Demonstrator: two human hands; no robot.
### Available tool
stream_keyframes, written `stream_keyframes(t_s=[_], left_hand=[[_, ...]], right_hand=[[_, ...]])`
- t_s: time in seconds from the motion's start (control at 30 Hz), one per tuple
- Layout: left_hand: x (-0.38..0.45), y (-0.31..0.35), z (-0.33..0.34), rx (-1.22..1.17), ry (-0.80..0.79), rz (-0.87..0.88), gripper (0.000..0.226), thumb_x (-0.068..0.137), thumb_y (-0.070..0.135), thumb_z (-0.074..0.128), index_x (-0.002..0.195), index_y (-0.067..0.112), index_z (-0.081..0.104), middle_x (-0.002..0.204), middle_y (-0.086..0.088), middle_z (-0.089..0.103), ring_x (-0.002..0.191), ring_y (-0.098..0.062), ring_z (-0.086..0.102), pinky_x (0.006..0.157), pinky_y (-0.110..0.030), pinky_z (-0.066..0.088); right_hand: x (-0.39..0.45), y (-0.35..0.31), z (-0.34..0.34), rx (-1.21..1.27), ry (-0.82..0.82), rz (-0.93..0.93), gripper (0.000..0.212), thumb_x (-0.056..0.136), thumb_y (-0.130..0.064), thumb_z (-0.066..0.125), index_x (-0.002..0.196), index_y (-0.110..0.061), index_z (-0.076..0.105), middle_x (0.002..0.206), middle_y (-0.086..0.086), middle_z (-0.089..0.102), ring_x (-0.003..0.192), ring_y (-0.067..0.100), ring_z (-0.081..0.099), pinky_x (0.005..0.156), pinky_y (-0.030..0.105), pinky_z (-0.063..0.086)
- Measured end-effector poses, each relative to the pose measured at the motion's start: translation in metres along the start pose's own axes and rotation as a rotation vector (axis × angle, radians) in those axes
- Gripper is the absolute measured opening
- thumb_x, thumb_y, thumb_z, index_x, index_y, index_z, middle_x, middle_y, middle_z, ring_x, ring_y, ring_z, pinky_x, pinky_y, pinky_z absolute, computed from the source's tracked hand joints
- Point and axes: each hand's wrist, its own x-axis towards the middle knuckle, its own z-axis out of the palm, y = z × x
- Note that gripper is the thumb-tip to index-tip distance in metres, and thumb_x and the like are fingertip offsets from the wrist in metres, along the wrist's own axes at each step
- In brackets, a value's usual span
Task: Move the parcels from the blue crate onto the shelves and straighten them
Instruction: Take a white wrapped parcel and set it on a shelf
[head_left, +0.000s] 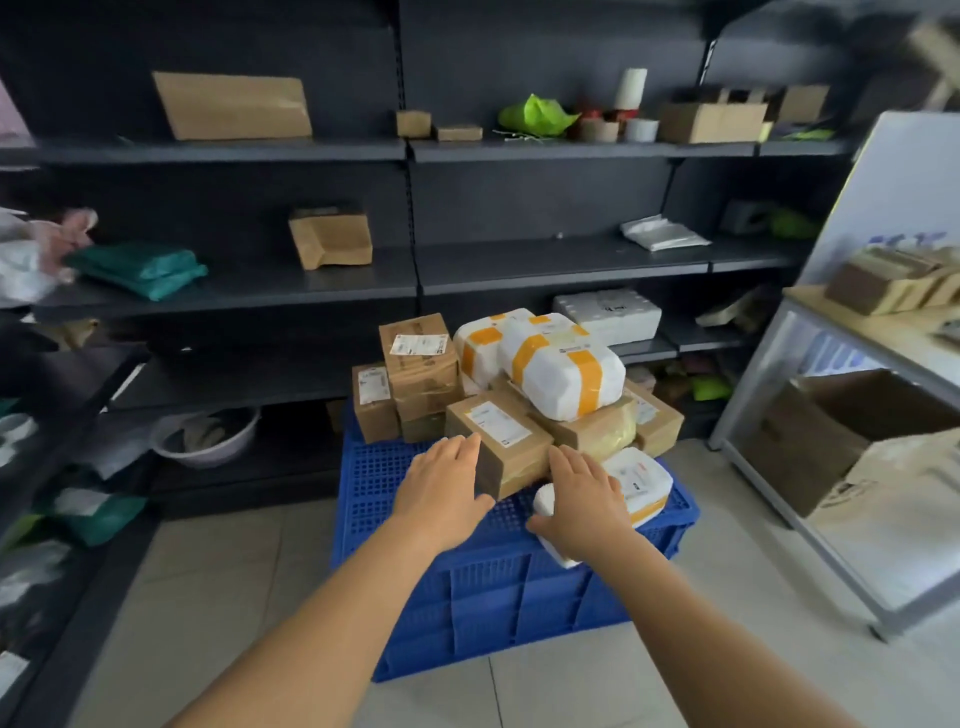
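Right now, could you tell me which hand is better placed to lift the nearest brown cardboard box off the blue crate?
Probably the left hand: its open fingers already lie along the brown cardboard box with the white label. The right hand is beside it too, but rests over a white padded parcel.

I see white shipping labels (497, 422) on cardboard parcels (498, 441); print too blurred, nothing readable.

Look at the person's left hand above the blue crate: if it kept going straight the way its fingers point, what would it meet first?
Most likely the brown box with the white label: the left hand is open, fingertips already at the box's near left side. Whether they touch cannot be told.
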Motion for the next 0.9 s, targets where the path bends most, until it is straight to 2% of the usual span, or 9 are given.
stream_keyframes(t_s=[0.13,0.27,0.53,0.73,0.83,0.9], left_hand=[[0.045,0.001,-0.007,0.003,-0.007,0.054,0.075,0.096,0.039,0.053,0.153,0.015,0.010,0.159,-0.001,0.016,0.146,-0.019,0.013,0.117,-0.037,0.018],[0.100,0.003,-0.006,-0.008,-0.035,0.089,0.077,0.096,0.039,0.051,0.154,0.014,0.007,0.161,-0.002,0.012,0.147,-0.019,0.011,0.118,-0.036,0.015],[0.187,0.027,0.015,-0.115,-0.093,0.063,0.077,0.096,0.042,0.050,0.154,0.016,0.007,0.159,-0.003,0.015,0.147,-0.022,0.013,0.118,-0.036,0.019],[0.256,0.042,0.048,-0.248,-0.139,-0.089,0.087,0.092,0.048,0.054,0.155,0.021,0.000,0.161,-0.003,0.007,0.147,-0.025,0.013,0.115,-0.041,0.026],[0.289,0.047,0.065,-0.373,-0.157,-0.215,0.095,0.087,0.052,0.059,0.154,0.027,-0.004,0.160,-0.002,0.007,0.145,-0.027,0.020,0.111,-0.045,0.033],[0.307,0.050,0.075,-0.461,-0.167,-0.312,0.101,0.084,0.055,0.061,0.153,0.028,-0.006,0.161,0.000,0.003,0.145,-0.026,0.019,0.112,-0.044,0.032]], right_hand=[[0.034,0.010,-0.016,-0.011,0.062,0.029,0.088,0.086,-0.043,0.065,0.152,-0.018,0.013,0.158,-0.002,0.018,0.147,0.022,0.012,0.117,0.041,0.018],[0.073,0.030,-0.027,-0.015,0.054,0.110,0.087,0.086,-0.046,0.064,0.152,-0.019,0.014,0.159,-0.002,0.017,0.147,0.023,0.012,0.117,0.042,0.018],[0.154,0.085,-0.028,0.056,0.055,0.206,0.082,0.091,-0.049,0.056,0.154,-0.020,0.011,0.160,0.000,0.015,0.147,0.024,0.012,0.118,0.044,0.017],[0.238,0.135,-0.030,0.201,0.013,0.238,0.091,0.089,-0.058,0.055,0.155,-0.020,0.005,0.161,0.002,0.014,0.147,0.027,0.013,0.118,0.045,0.019],[0.280,0.161,-0.025,0.259,-0.006,0.213,0.097,0.084,-0.062,0.058,0.154,-0.021,0.005,0.160,0.003,0.017,0.146,0.027,0.017,0.116,0.045,0.021],[0.305,0.175,-0.021,0.303,-0.043,0.220,0.102,0.081,-0.064,0.061,0.154,-0.023,0.003,0.160,0.002,0.016,0.146,0.028,0.017,0.115,0.046,0.021]])
